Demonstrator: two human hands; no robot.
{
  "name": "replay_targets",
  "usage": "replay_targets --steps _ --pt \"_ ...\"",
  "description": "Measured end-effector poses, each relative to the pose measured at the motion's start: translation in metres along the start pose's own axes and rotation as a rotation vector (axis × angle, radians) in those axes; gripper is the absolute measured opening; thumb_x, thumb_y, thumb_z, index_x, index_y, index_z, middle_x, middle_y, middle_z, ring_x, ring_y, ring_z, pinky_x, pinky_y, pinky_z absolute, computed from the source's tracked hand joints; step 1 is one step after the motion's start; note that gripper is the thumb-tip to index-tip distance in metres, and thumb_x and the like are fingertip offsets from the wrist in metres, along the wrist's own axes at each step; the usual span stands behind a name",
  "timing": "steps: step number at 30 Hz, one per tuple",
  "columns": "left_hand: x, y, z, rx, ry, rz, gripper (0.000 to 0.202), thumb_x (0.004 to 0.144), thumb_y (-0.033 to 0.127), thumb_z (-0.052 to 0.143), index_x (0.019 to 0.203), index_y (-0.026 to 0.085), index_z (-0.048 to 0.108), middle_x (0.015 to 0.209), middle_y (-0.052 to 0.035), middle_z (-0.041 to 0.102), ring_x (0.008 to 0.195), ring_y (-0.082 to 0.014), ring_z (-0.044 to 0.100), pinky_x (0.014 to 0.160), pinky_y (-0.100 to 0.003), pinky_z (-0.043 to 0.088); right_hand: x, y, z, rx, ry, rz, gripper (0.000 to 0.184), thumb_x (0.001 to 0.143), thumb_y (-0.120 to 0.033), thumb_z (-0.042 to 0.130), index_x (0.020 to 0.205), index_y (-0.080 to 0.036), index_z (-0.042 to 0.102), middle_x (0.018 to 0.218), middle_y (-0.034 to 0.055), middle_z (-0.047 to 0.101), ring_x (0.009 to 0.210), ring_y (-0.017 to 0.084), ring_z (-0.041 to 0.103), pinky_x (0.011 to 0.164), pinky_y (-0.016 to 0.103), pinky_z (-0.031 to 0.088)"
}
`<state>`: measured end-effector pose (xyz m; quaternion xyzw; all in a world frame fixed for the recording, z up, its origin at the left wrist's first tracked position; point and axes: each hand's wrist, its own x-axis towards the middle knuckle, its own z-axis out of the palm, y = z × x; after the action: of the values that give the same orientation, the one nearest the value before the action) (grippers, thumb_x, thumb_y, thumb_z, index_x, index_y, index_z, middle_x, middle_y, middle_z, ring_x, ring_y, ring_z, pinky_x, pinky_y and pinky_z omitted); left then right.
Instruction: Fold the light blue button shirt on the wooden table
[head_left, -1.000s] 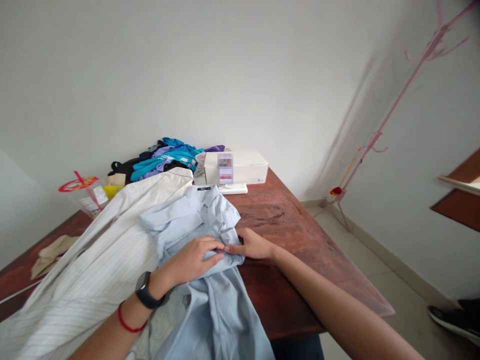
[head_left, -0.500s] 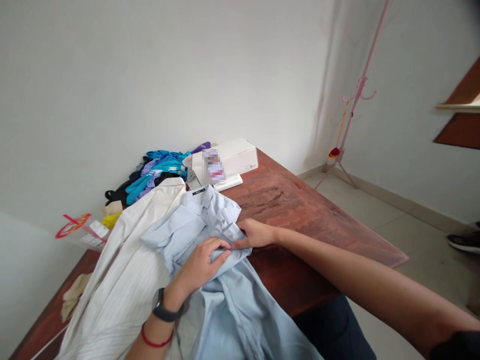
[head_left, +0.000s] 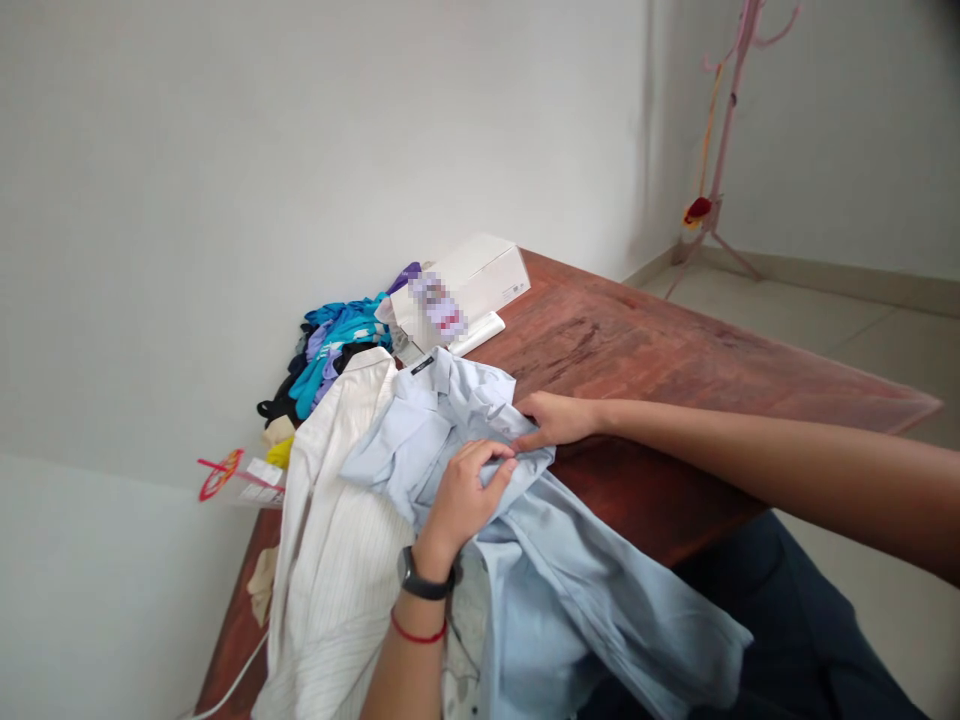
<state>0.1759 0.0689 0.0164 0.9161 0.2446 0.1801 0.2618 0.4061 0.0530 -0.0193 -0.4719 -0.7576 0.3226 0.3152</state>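
A light blue shirt [head_left: 431,425] lies on the wooden table [head_left: 645,340], its collar towards the wall and its lower part hanging off the near edge. My left hand [head_left: 472,490], with a black band on the wrist, is closed on a fold of the shirt near its middle. Close by, my right hand [head_left: 551,420] pinches the cloth at the shirt's right side, its fingertips partly hidden by folds. To the left a white striped shirt [head_left: 337,530] is spread out, partly under the blue one.
Behind the shirts are a pile of blue, purple and black clothes [head_left: 341,335] and a white box [head_left: 480,285]. A clear plastic packet [head_left: 255,485] with red print sits at the left edge. A pink coat stand [head_left: 727,150] stands in the corner.
The camera view has turned, so everything sits further right and the far items higher. Both hands keep hold of the blue shirt in about the same places.
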Motion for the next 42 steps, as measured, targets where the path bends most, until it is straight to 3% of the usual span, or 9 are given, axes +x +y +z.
replay_targets --steps 6,15,26,33,38,40,42 --pt "0.000 0.001 0.000 -0.008 0.009 0.007 0.009 0.096 0.023 0.060 0.099 0.021 0.068 0.100 -0.0041 0.073 0.099 -0.0199 0.066 0.091 -0.033 0.048 0.000 0.000 0.002 0.004 -0.001 0.044 0.039 0.078 -0.049 0.065 0.080 -0.010 0.067 0.069 0.0010 0.059 0.063 0.013 0.049 0.055 0.023 0.034" --pt "0.009 -0.009 0.016 -0.006 0.076 -0.041 0.017 0.096 0.026 0.059 0.081 0.020 0.066 0.083 -0.0030 0.070 0.084 -0.0185 0.063 0.079 -0.030 0.048 -0.002 0.002 0.006 -0.010 0.050 0.062 0.033 0.079 -0.045 0.064 0.070 -0.014 0.063 0.065 0.0008 0.060 0.061 0.013 0.048 0.056 0.024 0.033" --pt "0.009 -0.009 0.013 -0.023 0.060 -0.061 0.018 0.097 0.028 0.056 0.085 0.021 0.065 0.085 -0.0045 0.069 0.085 -0.0204 0.062 0.080 -0.033 0.049 -0.002 -0.003 0.004 -0.008 0.102 0.077 0.030 0.079 -0.042 0.068 0.075 -0.013 0.065 0.067 0.0016 0.062 0.062 0.014 0.051 0.055 0.024 0.035" --pt "0.002 -0.002 0.003 -0.049 0.147 -0.009 0.018 0.099 0.026 0.051 0.090 0.019 0.064 0.094 -0.0055 0.066 0.090 -0.0179 0.062 0.079 -0.028 0.048 -0.006 -0.014 -0.001 0.364 0.323 0.141 0.047 0.081 -0.055 0.069 0.098 -0.011 0.068 0.091 0.0075 0.073 0.082 0.024 0.066 0.070 0.030 0.055" --pt "-0.003 -0.008 0.000 -0.056 0.150 -0.058 0.024 0.101 0.033 0.050 0.086 0.018 0.062 0.087 -0.0035 0.064 0.081 -0.0164 0.061 0.073 -0.026 0.048 -0.031 -0.018 -0.015 0.678 0.496 0.376 0.044 0.082 -0.054 0.071 0.101 -0.015 0.061 0.074 0.0062 0.070 0.055 0.019 0.063 0.046 0.028 0.053" --pt "-0.004 -0.007 -0.001 -0.065 0.091 -0.064 0.028 0.101 0.036 0.049 0.084 0.018 0.062 0.081 -0.0024 0.064 0.077 -0.0163 0.062 0.073 -0.027 0.049 -0.048 -0.014 -0.030 0.678 0.579 0.407 0.038 0.083 -0.050 0.073 0.095 -0.016 0.062 0.071 0.0056 0.069 0.050 0.015 0.059 0.042 0.024 0.049" --pt "-0.007 -0.001 -0.004 -0.053 0.039 -0.039 0.031 0.101 0.038 0.050 0.083 0.018 0.064 0.085 -0.0039 0.066 0.085 -0.0181 0.064 0.081 -0.029 0.050 -0.066 -0.007 -0.050 0.617 0.637 0.453 0.033 0.082 -0.044 0.077 0.092 -0.015 0.064 0.070 0.0058 0.068 0.049 0.013 0.056 0.040 0.021 0.045"
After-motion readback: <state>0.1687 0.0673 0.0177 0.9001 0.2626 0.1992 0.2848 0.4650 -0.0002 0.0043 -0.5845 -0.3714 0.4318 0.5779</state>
